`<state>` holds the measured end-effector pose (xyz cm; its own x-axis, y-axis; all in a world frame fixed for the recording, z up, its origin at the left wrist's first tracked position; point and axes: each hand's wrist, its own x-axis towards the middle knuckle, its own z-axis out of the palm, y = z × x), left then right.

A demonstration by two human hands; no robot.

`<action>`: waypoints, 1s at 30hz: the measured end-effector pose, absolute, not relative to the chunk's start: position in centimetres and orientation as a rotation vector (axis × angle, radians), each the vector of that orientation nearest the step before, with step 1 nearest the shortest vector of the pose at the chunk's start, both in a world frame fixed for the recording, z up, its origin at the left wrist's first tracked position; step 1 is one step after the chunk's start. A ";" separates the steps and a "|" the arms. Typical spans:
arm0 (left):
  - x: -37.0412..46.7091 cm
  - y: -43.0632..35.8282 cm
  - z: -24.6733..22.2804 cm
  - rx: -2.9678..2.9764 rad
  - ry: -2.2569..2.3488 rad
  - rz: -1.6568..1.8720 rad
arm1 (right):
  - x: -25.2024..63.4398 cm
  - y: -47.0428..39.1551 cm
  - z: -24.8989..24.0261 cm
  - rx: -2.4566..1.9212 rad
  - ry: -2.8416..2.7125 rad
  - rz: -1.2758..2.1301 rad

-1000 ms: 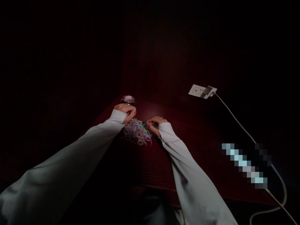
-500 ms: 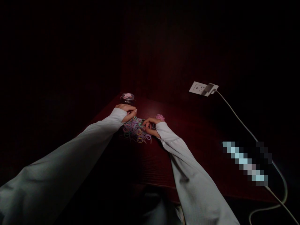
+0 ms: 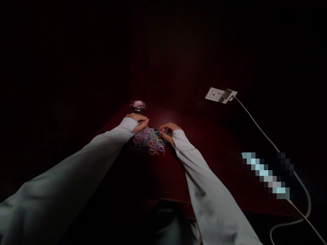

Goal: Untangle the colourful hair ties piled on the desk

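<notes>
A pile of small coloured bands [image 3: 148, 141], purple, green, yellow and pink, lies on the dark red table [image 3: 170, 177]. My left hand [image 3: 139, 122] is at the pile's far left edge, its thumb and fingers pinched together on something I cannot make out. At the right edge of the pile is my right hand [image 3: 168, 132], with fingers curled and thumb close to them; whatever lies between its fingertips is too small and dark to tell. Just beyond my left hand stands a round jar [image 3: 138, 106] with pink shapes on its top.
A white wall socket [image 3: 216, 94] with a plugged-in charger [image 3: 228, 96] is at the upper right. Its white cable [image 3: 258, 126] runs down the right side, past a pixelated, light-coloured object [image 3: 265, 175]. Surroundings are very dark.
My right hand has moved slightly up and away from the pile, and now covers the place where a pink tuft showed. My left hand has hardly moved.
</notes>
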<state>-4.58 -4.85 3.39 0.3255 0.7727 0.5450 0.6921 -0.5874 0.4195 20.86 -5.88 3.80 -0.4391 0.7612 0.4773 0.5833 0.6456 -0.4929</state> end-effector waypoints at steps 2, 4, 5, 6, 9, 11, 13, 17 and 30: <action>-4.4 -4.9 3.4 2.491 1.390 1.111 | 20.8 -6.1 3.9 -1.022 -2.170 0.357; -4.3 -4.9 3.4 2.508 1.383 1.103 | 20.7 -6.3 3.9 -0.978 -2.185 0.400; -4.3 -4.9 3.4 2.515 1.370 1.103 | 20.6 -6.4 3.8 -0.955 -2.199 0.422; -4.3 -4.9 3.5 2.520 1.357 1.107 | 20.6 -6.4 3.7 -0.941 -2.216 0.440; -4.1 -4.9 3.6 2.528 1.327 1.126 | 20.4 -6.1 3.1 -0.951 -2.270 0.456; -4.0 -4.9 3.7 2.522 1.328 1.130 | 20.3 -6.0 2.8 -0.961 -2.298 0.446; -4.0 -5.0 3.8 2.499 1.343 1.127 | 20.1 -6.0 2.5 -0.951 -2.303 0.434; -4.0 -5.1 3.8 2.454 1.358 1.104 | 19.0 -6.6 2.5 -0.973 -2.260 0.385; -3.7 -5.2 4.3 2.452 1.371 1.150 | 16.7 -9.1 2.8 -1.023 -2.330 0.133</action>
<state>-3.67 -5.16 4.28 0.3071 0.7676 0.5626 0.6874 -0.5877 0.4267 16.70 -9.09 2.82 -0.5341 0.7007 0.4729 0.6425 0.7001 -0.3116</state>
